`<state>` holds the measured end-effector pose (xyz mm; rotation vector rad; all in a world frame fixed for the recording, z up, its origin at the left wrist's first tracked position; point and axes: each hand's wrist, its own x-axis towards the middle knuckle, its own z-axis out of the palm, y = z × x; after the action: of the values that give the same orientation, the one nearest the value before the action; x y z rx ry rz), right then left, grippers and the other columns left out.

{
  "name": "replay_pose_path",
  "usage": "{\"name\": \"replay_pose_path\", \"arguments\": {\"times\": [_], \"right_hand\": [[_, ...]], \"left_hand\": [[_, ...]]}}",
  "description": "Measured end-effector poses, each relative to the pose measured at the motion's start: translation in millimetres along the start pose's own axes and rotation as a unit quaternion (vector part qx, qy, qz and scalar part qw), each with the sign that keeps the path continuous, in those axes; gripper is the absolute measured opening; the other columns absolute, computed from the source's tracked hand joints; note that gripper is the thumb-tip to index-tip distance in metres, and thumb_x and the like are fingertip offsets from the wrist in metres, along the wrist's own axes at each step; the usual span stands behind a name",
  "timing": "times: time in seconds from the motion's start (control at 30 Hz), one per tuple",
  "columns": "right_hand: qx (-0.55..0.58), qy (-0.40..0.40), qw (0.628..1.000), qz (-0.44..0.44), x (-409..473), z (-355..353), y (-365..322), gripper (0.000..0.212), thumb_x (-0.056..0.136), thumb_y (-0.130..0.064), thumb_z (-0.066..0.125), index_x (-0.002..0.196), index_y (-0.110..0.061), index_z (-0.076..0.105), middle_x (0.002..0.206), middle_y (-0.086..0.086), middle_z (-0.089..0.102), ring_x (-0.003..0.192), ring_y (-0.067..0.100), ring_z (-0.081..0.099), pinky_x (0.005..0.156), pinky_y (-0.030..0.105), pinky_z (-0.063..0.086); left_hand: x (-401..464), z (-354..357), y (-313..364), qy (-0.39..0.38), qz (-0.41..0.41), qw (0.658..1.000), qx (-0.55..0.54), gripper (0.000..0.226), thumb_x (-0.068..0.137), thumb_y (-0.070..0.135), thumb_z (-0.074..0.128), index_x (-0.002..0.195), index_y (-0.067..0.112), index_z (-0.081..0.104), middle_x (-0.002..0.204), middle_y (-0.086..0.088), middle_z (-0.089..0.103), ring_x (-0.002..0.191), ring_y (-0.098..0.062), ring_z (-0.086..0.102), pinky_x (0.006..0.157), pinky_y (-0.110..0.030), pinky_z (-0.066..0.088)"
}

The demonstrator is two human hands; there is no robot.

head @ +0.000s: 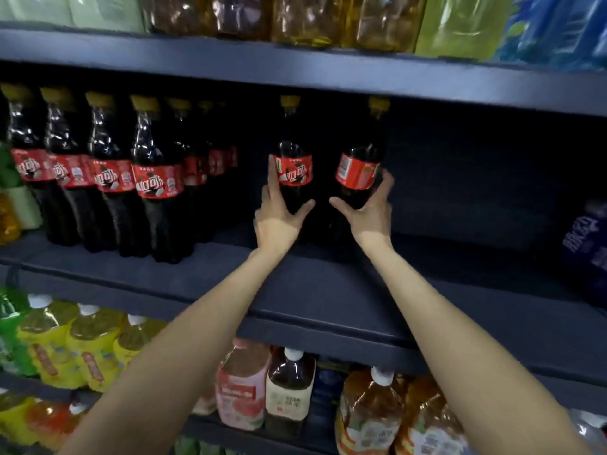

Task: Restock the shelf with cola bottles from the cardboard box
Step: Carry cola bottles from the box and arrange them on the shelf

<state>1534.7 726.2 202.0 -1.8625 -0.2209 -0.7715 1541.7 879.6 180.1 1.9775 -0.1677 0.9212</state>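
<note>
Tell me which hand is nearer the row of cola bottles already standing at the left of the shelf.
Left. The left hand grips a cola bottle just right of that row. The right hand, holding the other bottle, is farther right.

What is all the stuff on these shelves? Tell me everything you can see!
Cola bottles in hands: two, dark with red labels and yellow caps; left one, right one, middle shelf.
Stocked cola bottles: several rows, same colours, middle shelf, left.
Middle shelf: one, dark blue, bare on the right.
Amber drink packs: several, top shelf.
Yellow drink bottles: several, white caps, bottom shelf, left.
Pink-labelled bottle: one, bottom shelf.
Dark tea bottle: one, cream label, bottom shelf.
Purple pack: one, far right.
Left hand: holds left bottle.
Right hand: holds right bottle.
</note>
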Motion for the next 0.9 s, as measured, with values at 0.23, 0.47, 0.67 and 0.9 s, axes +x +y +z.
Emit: {"name": "replay_pose_path", "arguments": {"times": [0.23, 0.47, 0.67, 0.9], "right_hand": [[-0.058, -0.011, 0.998, -0.033, 39, 32, 40, 0.094, 0.077, -0.028, 0.078, 0.144, -0.012, 0.014, 0.137, 0.012, 0.046, 0.123, 0.025, 0.047, 0.103, 0.037, 0.039], [-0.089, -0.039, 0.995, -0.023, 50, 41, 59, 0.086, 0.087, -0.029, 0.067, 0.149, -0.012, 0.010, 0.147, 0.011, 0.029, 0.132, 0.022, 0.033, 0.102, 0.023, 0.024], [-0.097, -0.101, 0.989, 0.044, 48, 23, 57, 0.069, 0.093, -0.026, 0.058, 0.146, -0.012, 0.017, 0.145, 0.008, 0.041, 0.131, 0.022, 0.041, 0.109, 0.035, 0.034], [-0.195, -0.171, 0.960, 0.105, 33, 10, 36, 0.085, 0.091, -0.027, 0.059, 0.152, -0.017, 0.000, 0.156, 0.008, 0.023, 0.140, 0.032, 0.028, 0.114, 0.046, 0.027]], "left_hand": [[42, 35, -33, -0.025, -0.004, 0.997, 0.074, 0.094, 0.086, 0.038, 0.066, 0.152, 0.023, 0.001, 0.145, -0.016, 0.038, 0.119, -0.040, 0.052, 0.093, -0.050, 0.045], [47, 38, -55, -0.091, 0.003, 0.995, -0.034, 0.093, 0.090, 0.026, 0.064, 0.152, 0.023, -0.006, 0.158, -0.003, 0.017, 0.142, -0.020, 0.025, 0.109, -0.031, 0.025], [42, 38, -43, -0.088, -0.058, 0.994, -0.041, 0.093, 0.089, 0.017, 0.064, 0.152, 0.022, -0.005, 0.158, -0.004, 0.020, 0.141, -0.020, 0.028, 0.111, -0.034, 0.029], [37, 21, -8, -0.139, -0.229, 0.962, -0.054, 0.101, 0.089, 0.014, 0.062, 0.148, 0.019, -0.020, 0.156, -0.015, 0.022, 0.139, -0.030, 0.032, 0.113, -0.037, 0.029]]}}
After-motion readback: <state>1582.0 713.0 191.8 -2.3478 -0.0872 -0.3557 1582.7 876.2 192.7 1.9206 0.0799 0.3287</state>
